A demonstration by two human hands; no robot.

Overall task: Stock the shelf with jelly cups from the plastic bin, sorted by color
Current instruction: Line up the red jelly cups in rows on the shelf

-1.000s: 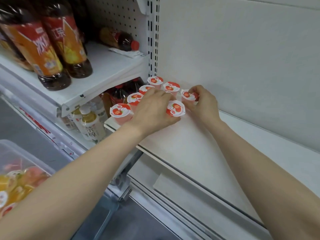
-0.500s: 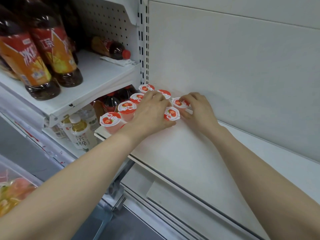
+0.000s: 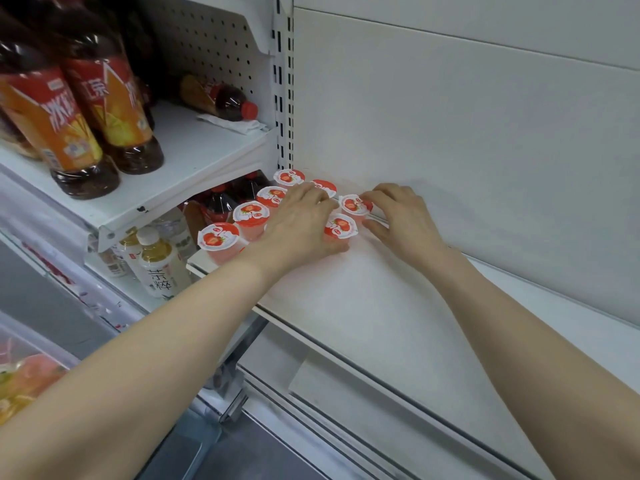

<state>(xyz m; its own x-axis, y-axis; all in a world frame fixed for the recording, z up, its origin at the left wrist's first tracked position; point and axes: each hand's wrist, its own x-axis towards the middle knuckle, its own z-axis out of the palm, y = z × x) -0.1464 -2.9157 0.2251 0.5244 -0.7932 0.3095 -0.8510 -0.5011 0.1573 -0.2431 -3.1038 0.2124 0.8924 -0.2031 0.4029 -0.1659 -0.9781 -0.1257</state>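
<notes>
Red row takes shape: a person's two hands work a cluster of strawberry jelly cups (image 3: 251, 213) packed into the back-left corner of the shelf (image 3: 363, 306), with one line running along its left edge to the front. The left hand (image 3: 301, 220) lies palm down over the middle of the cluster, fingers curved. Whether it grips a cup underneath is hidden, though its thumb sits against the front cup (image 3: 341, 226). The right hand (image 3: 401, 216) pinches the end cup (image 3: 355, 204) between index finger and thumb, close to the back wall and touching its neighbours.

The step in hand appears to be squaring up the red group, not fetching. Every lid in view carries the same strawberry print, and the rest of the shelf, toward its right edge, holds no cups. The plastic bin (image 3: 31, 372) sits low at the left, well apart from the shelf, with orange and pale cups showing inside.

The next move likely calls for letting go without tipping the light cups, then reaching down to the bin for another colour and starting its own block just beside the red one. Tea bottles (image 3: 52, 126) fill the neighbouring bay.
</notes>
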